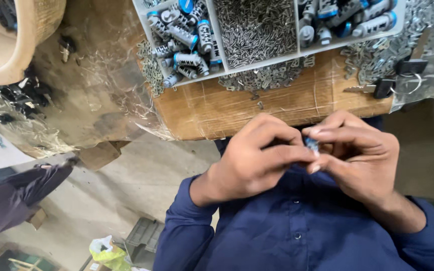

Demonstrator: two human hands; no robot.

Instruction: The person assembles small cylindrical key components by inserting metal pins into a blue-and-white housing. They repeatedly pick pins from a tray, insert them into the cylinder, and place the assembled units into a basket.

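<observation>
1. Nearest: blue shirt (297, 226), buttoned, sleeves down to both wrists.
2. Just beyond, left hand (249, 160) and right hand (360, 153) meeting in front of the chest, near the worktop's (277, 108) near edge.
3. Fingers (287, 153) of the left hand curled and pressed together, tips against a small part (311, 144), grey with a blue end.
4. Fingers of the right hand bent over the same part from the right, pinching it; most of it hidden between the fingertips.
5. Farther off on the wooden worktop: grey tray (257, 64) with three compartments.
6. Left compartment: grey plugs with blue caps (187, 35), heaped.
7. Middle compartment: small metal screws (254, 30), a dense pile.
8. Right compartment: more capped plugs (347, 20), larger.
9. Loose flat metal pieces (272, 78) lying beside the tray's near rim, more at its left and right ends.
10. Right of these, keys (388, 85) with black heads on a ring, at the worktop's edge.
11. Left part of the worktop under crinkled clear plastic sheet (91, 90); tan rounded container (11, 40) at far left.
12. Below left, on the concrete floor (136, 185), another person's dark sleeve (16, 195) and a yellow-green bag (109, 253).
</observation>
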